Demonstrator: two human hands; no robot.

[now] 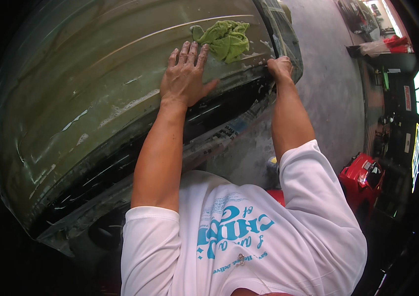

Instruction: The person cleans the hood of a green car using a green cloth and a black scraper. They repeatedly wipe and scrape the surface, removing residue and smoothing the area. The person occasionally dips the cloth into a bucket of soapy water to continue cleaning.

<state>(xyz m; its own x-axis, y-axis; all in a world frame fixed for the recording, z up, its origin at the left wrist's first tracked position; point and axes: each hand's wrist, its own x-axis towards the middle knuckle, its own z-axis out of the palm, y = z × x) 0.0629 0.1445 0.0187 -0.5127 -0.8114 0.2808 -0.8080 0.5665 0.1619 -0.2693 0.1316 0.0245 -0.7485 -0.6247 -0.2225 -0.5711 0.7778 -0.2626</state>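
Observation:
My left hand (pixel 183 79) lies flat with its fingers stretched out on a wet, olive-green car body panel (pixel 96 89). Just beyond its fingertips is a crumpled green cloth (pixel 225 41), resting on the panel. Streaks of whitish suds or water show on the surface near the hand. My right hand (pixel 281 68) is closed at the panel's right end, beside a dark gap and a strip of plastic or paper masking (pixel 278 24). Whatever its fingers hold, if anything, is hidden.
Printed paper masking (pixel 234 129) runs below the panel's black lower edge (pixel 209 111). Grey floor (pixel 325 64) stretches to the right. Farther off are a red car (pixel 362 180), a dark car (pixel 355 17) and a red and clear plastic bundle (pixel 392 45).

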